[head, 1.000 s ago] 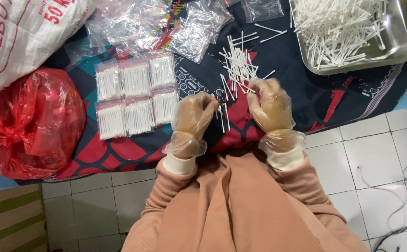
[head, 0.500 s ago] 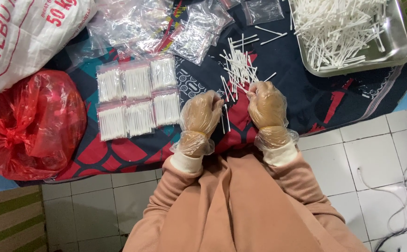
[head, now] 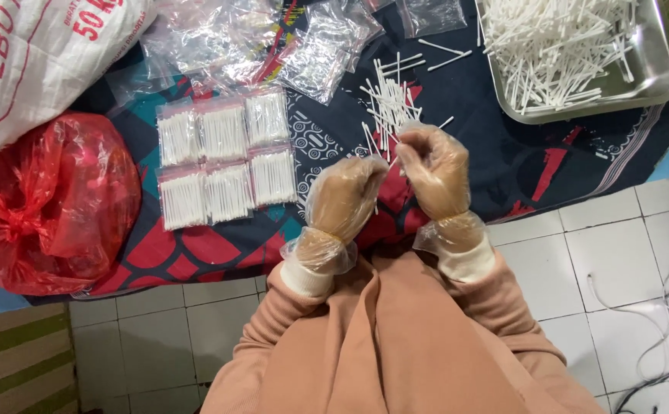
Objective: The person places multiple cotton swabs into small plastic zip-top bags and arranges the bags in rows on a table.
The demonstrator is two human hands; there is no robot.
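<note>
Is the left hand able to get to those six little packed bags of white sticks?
Probably yes. The left hand is beside the six small clear bags of white sticks, with only bare patterned cloth between them.

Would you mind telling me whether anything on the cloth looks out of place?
Nothing looks damaged. A few white sticks lie loose on the dark cloth between the small pile and the metal tray, apart from both.

— What is underfoot?
— A white tiled floor point(head: 618, 253) with dark grout, evenly lit. A dark patterned cloth point(head: 503, 161) with red and teal shapes lies over its upper part.
— And at the edges?
— A green striped mat point(head: 13, 360) at lower left, thin white cables point(head: 649, 337) at lower right.
</note>
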